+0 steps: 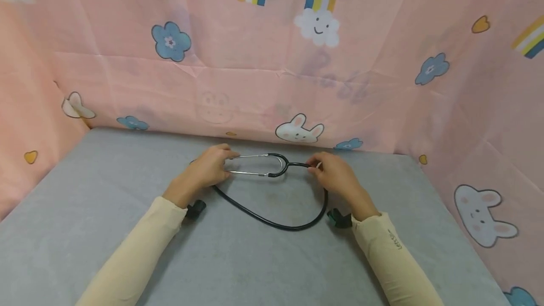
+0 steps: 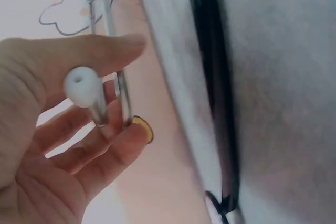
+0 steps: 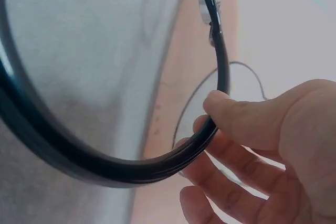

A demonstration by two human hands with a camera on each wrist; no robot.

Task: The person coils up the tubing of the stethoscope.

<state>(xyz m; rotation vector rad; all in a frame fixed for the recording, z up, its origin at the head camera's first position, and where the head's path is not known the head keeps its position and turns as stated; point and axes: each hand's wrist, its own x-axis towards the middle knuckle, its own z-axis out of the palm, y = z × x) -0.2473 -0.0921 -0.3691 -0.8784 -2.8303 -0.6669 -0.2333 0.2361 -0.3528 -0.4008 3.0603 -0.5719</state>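
A stethoscope with a black tube and two thin metal ear tubes lies across the far middle of the grey table. My left hand holds the ear tubes between thumb and fingers, close to a white ear tip that shows in the left wrist view. Just past the tube's fork, my right hand pinches the black tube between thumb and fingertips. From there the tube bends toward me in a wide loop and passes behind the left wrist. The left hand hides its far end in the head view.
The grey table ends at a pink curtain printed with rainbows, rabbits and flowers, which hangs close behind both hands and along the sides. Small black devices are strapped under both wrists.
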